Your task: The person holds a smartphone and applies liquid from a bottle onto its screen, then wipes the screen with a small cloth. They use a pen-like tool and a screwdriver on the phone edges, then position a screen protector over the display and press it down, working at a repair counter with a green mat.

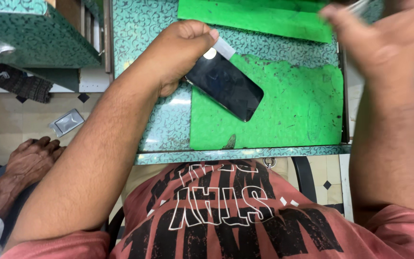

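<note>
Pinched at its top end by the left hand (178, 55), a dark phone (226, 86) lies screen-up on the green mat (298, 105), seemingly intact and unopened; the right hand (384, 41) hovers blurred, fingers loosely spread, nothing clearly held, so work looks barely begun

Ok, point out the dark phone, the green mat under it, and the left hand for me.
dark phone (226, 88), head view, middle of its glass face.
green mat (298, 105), head view, bare part right of the phone.
left hand (180, 52), head view, back of the hand gripping the phone's upper end.
</note>
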A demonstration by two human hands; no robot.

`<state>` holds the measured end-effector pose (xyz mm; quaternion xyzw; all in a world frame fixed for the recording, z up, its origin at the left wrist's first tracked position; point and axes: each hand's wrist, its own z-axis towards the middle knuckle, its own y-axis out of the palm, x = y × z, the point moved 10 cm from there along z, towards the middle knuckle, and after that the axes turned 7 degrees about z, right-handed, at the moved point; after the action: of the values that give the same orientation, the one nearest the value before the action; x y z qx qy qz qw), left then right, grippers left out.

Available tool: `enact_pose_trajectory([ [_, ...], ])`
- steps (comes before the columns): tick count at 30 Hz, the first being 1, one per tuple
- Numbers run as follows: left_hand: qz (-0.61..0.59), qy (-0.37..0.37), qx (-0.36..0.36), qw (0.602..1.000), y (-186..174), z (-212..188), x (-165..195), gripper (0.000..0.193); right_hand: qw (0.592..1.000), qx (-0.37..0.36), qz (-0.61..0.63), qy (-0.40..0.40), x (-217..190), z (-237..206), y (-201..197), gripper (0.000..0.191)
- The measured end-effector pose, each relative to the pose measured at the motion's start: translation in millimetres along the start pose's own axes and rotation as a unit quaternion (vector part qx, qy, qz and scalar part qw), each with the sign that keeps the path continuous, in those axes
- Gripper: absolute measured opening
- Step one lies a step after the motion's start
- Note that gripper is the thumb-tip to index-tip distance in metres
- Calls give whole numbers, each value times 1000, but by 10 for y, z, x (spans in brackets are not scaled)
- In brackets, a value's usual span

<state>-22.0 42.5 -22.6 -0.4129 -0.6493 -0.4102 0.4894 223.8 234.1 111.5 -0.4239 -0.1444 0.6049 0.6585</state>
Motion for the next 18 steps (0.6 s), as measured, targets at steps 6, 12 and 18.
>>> enact_pose_trajectory([
  [6,20,-11,6,1000,-9,-17,25,16,971,-81,-16,-225,-1221,49,531,52],
  [12,13,-8,-5,1000,9,-15,75,12,956,-116,-31,-269,-1573,136,692,59],
  [18,18,-15,-9,1000,25,-22,76,12,954,-130,-26,-269,-1581,169,778,57],
])
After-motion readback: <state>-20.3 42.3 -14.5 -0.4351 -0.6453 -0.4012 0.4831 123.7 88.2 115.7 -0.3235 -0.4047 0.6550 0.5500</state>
